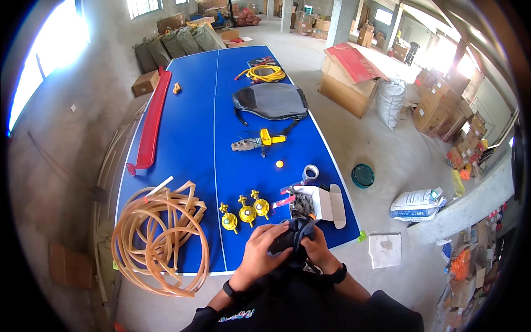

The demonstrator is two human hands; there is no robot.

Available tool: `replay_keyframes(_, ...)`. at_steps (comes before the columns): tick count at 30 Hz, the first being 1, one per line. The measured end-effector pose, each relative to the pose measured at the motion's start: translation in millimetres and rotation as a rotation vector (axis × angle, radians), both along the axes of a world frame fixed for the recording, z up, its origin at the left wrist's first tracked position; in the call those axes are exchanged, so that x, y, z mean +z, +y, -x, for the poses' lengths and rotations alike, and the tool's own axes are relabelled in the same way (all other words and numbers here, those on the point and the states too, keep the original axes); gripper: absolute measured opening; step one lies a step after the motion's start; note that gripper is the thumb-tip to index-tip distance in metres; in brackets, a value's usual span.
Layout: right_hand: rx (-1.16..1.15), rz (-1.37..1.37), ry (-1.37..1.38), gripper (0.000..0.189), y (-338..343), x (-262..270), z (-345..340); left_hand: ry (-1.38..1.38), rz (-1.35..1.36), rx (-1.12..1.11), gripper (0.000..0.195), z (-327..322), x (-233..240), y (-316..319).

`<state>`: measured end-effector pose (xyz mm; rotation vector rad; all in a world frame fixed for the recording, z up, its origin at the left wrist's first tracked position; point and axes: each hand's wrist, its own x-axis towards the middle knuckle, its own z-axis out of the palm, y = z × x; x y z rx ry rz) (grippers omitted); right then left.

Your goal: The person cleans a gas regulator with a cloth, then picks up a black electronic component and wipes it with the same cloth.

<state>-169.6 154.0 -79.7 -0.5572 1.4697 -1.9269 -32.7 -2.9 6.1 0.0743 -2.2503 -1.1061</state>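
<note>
Both my hands are together just above the near edge of the blue table. My left hand (263,249) holds a dark bundled cloth (302,234) from the left, with fingers over its top. On the other side, my right hand (318,249) grips the same cloth, its thumb pressed into the folds. Whether something is wrapped inside cannot be made out. Just beyond the cloth lies an open white cardboard box (323,203) with grey metal parts (303,203) in it. Three yellow gas regulators (247,213) stand in a slanting row to the left.
On the blue table (191,124) lie a tan hose coil (205,249), a red trough (151,124), an orange ball (280,164), a tape roll (310,172), a yellow-and-grey tool (261,142), a grey-black bag (271,101) and yellow cables (267,74). A green tub (363,176) stands on the floor.
</note>
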Motion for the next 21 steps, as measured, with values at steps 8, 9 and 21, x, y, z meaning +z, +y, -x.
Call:
replay_keyframes(8, 0.011, -0.163, 0.267, 0.019, -3.0, 6.9, -9.6, -0.097, -0.025, -0.062, 0.054, -11.8, -18.8, -10.8)
replay_keyframes(9, 0.039, -0.175, 0.209, 0.021, -2.7, 1.1, -7.6, -0.136, -0.017, -0.071, 0.056, -13.7, -16.3, -12.2)
replay_keyframes(21, 0.306, -0.046, -0.236, 0.044, 19.2, -9.9, 6.4, -0.166, -0.073, -0.210, 0.047, -11.2, -10.6, -4.3)
